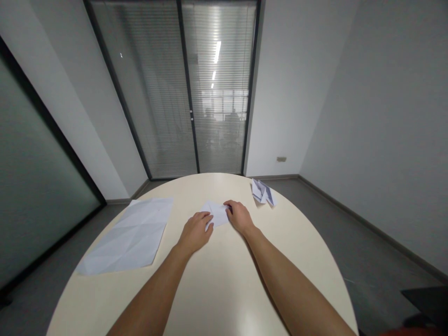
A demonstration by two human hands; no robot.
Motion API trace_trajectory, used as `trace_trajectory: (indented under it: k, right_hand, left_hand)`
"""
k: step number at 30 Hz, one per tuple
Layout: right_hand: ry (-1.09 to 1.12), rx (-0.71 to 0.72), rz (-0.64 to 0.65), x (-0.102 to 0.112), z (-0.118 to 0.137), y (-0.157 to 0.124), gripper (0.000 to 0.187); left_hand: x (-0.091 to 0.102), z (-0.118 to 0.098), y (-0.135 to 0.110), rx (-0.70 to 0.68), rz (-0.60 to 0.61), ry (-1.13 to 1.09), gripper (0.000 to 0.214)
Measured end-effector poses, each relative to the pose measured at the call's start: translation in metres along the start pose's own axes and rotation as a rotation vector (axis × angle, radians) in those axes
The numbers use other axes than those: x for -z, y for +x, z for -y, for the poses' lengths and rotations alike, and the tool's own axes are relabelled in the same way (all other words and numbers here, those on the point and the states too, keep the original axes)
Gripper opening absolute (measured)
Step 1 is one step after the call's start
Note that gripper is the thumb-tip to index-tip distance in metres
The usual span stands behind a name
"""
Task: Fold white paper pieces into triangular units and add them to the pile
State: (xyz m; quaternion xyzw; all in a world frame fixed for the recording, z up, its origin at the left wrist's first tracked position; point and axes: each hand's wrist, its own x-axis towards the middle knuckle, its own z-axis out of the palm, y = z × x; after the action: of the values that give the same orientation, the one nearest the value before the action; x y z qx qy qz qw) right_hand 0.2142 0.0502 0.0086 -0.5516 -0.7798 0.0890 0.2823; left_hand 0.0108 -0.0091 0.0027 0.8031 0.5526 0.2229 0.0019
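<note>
A small folded sheet of white paper (219, 215) lies near the middle of the table, with creases showing on its upper left part. My left hand (196, 232) holds its left edge, the fingers curled over the top and the thumb lower down. At the right edge, my right hand (239, 216) pinches the paper between thumb and bent fingers. The fingertips of that hand are partly hidden.
A large creased white sheet (131, 235) lies flat on the left of the round cream table (224, 284). Toward the far right edge stands a folded paper piece (262, 192). Beyond the table are a glass door with blinds (220, 140) and pale walls.
</note>
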Motion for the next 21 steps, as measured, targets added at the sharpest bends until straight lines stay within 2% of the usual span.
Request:
trace_trajectory:
  k: [12,21]
  right_hand:
    - [-0.048,-0.186,-0.051,-0.003,-0.001,0.006,0.028]
    - [-0.123,-0.259,-0.051,-0.004,0.000,0.007,0.031]
  left_hand:
    - [0.010,-0.014,0.000,0.028,0.105,0.142,0.049]
    - [0.001,-0.027,0.006,0.115,0.072,0.209,0.048]
